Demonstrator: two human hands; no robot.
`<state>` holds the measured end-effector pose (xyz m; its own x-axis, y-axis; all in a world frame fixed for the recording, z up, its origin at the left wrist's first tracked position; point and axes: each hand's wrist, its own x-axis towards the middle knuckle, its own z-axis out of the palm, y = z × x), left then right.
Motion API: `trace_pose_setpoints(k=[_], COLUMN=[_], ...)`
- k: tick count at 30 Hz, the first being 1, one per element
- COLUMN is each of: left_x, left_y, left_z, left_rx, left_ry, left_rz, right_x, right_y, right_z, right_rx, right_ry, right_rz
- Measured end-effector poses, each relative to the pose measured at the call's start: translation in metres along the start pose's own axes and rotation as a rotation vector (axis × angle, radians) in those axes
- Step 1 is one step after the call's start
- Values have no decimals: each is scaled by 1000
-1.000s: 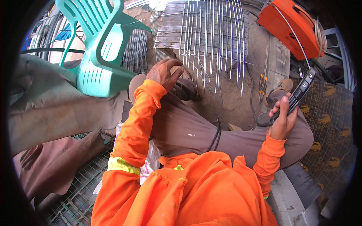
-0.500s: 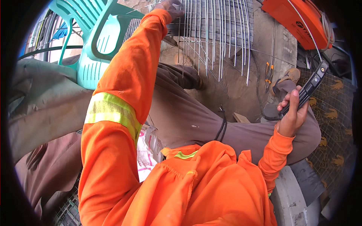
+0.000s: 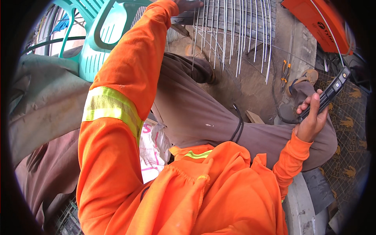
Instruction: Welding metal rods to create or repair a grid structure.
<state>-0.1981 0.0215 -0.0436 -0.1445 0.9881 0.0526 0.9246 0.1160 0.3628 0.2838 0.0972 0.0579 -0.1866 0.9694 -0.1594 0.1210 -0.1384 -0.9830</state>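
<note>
My right hand (image 3: 313, 117) is wrapped round the black handle of a welding electrode holder (image 3: 333, 88), above my bent right knee. A thin welding rod (image 3: 330, 33) sticks up from the holder's tip, passing in front of the orange welding machine (image 3: 319, 25). Far ahead, my left arm stretches to the top edge, where my left hand (image 3: 188, 5) is partly cut off. It lies beside a row of thin parallel metal rods (image 3: 243, 37), and its grip is hidden.
A green plastic chair (image 3: 92, 64) stands at the left. Orange-handled pliers (image 3: 286, 72) lie on the ground near my shoe (image 3: 307, 76). A black cable (image 3: 274, 86) runs past a wood scrap (image 3: 254, 116). A white printed sack (image 3: 152, 150) is beside my lap.
The view has shifted slightly, so the rods, machine and right hand sit further right. My left hand has slid closer to the top edge. The right hand keeps its hold on the electrode holder.
</note>
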Motion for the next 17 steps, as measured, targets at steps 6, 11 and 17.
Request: trace_pose_setpoints(k=[6, 11, 17], left_x=[-7, 0, -1], left_y=[-2, 18, 18], left_z=[-9, -24, -30], left_rx=[41, 239, 241], left_ry=[-101, -213, -272], left_rz=[69, 37, 18], right_x=[0, 1, 0], right_y=[3, 3, 3], right_z=[-2, -3, -2], right_rx=[-8, -22, -23], right_ry=[1, 10, -12], right_rz=[-1, -7, -4])
